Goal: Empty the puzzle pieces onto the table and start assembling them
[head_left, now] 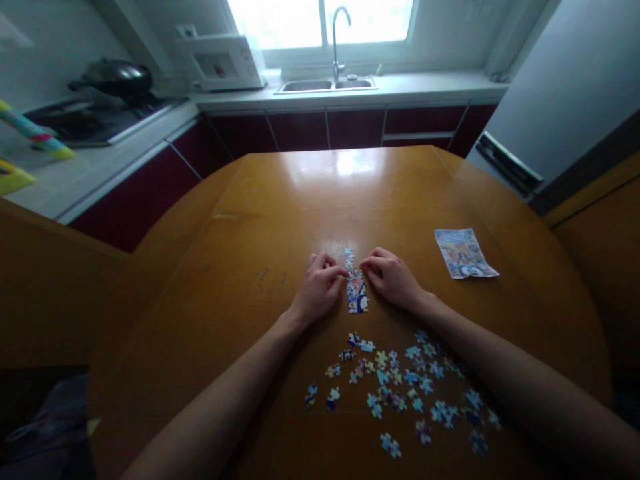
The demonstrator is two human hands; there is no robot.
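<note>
A narrow strip of joined jigsaw pieces (357,293) lies flat on the table, its long side running away from me. At its left edge is my left hand (320,285), fingers curled and the index fingertip touching the strip. My right hand (393,275) is closed at the opposite edge, thumb and fingertips pressed together against the strip. Whether a loose piece is pinched in those fingertips cannot be made out. Nearer to me, between my forearms, several loose jigsaw pieces (383,378) are scattered, some partly overlapping.
A creased picture sheet (465,253) lies to the right on the wooden table (280,200). Beyond the table are a counter with a sink (305,86), a white microwave (220,63) and a stove with a dark pan (120,78). A fridge (560,87) stands at right.
</note>
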